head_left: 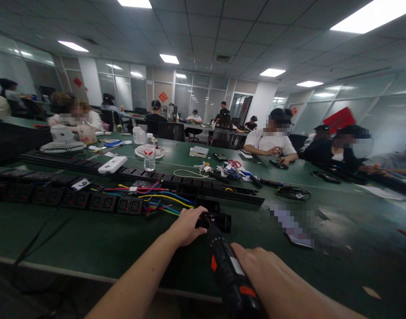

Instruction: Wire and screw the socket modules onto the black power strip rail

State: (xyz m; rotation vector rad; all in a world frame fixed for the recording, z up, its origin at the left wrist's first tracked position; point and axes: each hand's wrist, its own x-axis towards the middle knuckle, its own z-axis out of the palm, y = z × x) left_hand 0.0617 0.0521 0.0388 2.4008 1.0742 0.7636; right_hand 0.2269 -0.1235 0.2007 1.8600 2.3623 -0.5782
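Note:
My right hand (256,266) is wrapped round a black and orange cordless screwdriver (227,266). Its tip points forward at a small black module with a lit digital display (219,220). My left hand (189,226) grips the left end of this module, thumb and fingers bent around it. Coloured wires (166,197) in red, blue, yellow and green run from the left toward the module. They lead out of a long black power strip (103,201) with several sockets. The screwdriver's tip and any screw under it are too small to make out.
A second long black strip (176,179) lies behind the wires. Beyond it are a white power bank (113,165), a water bottle (149,153), a white cable (192,173) and a black coiled cable (294,192). A phone (294,226) lies to the right. Several people sit around the green table (99,239).

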